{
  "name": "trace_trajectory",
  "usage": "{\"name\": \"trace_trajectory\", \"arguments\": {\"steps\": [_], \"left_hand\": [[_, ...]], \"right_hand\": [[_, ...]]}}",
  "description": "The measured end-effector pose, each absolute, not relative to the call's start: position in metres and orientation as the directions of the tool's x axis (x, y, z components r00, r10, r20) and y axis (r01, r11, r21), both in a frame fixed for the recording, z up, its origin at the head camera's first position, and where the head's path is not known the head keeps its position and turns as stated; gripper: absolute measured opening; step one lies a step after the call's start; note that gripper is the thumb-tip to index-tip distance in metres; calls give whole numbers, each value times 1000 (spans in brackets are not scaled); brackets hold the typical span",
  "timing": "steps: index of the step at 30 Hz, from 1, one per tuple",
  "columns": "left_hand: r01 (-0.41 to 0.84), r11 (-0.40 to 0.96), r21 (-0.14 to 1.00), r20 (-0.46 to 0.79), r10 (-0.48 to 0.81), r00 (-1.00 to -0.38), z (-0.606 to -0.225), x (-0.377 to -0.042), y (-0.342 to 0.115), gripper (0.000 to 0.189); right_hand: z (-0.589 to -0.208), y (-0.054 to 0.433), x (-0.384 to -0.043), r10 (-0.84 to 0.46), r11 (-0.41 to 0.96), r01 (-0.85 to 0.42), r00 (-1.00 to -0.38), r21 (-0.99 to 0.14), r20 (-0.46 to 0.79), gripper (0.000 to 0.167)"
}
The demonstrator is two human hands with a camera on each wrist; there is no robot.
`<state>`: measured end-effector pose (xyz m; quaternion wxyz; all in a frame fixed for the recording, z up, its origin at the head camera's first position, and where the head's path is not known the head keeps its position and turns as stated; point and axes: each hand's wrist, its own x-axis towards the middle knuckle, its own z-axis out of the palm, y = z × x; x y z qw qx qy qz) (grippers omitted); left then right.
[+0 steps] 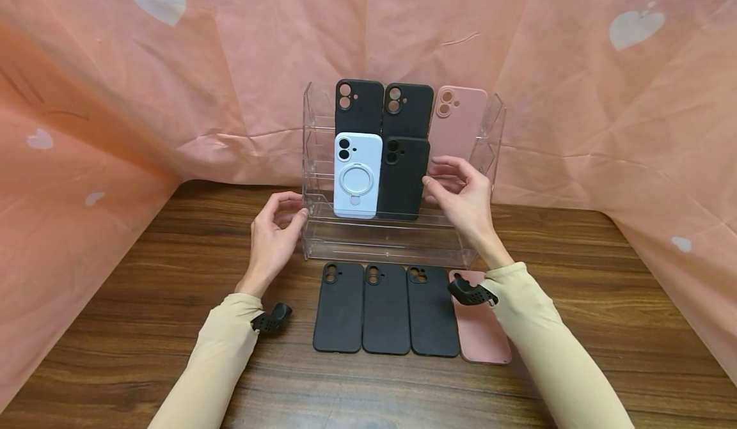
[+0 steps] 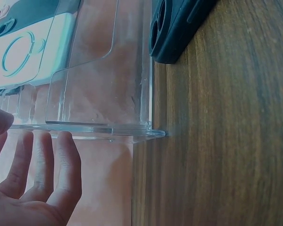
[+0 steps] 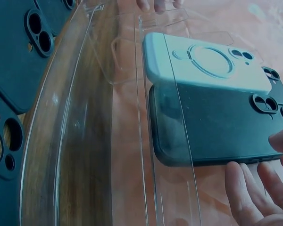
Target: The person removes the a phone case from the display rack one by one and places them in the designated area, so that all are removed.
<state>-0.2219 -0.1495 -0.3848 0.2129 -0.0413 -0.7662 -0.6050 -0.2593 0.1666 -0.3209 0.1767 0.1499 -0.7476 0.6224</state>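
A clear acrylic tiered display rack [image 1: 397, 250] stands on the table. At its left side panel is my left hand [image 1: 275, 234], its thumb and fingertips pinching the panel's edge. My right hand [image 1: 466, 199] holds the right edge of a black phone case [image 1: 403, 179], thumb at the front and fingers along the side. That case stands upright in the rack, right beside a white phone case [image 1: 357, 183] with a ring stand. On the tier behind are two black cases, one a left black case [image 1: 359, 112] and one a middle black case [image 1: 409, 109], plus a pink case [image 1: 460, 122].
In front of the rack, a row lies on the wooden table [image 1: 173, 327]: a left black case [image 1: 338, 311], a second black case [image 1: 387, 311], a third black case [image 1: 433, 314] and a pink case [image 1: 483, 333] partly under my right wrist. Pink fabric [image 1: 259, 96] hangs behind and at both sides.
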Motion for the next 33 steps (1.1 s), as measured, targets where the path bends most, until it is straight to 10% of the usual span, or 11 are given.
{"name": "trace_trajectory", "arguments": {"steps": [33], "left_hand": [[298,262,918,356,-214,-910,-386,-223,-147,27]], "right_hand": [[-315,159,-262,109,250,-586,-774,-771,624,39]]}}
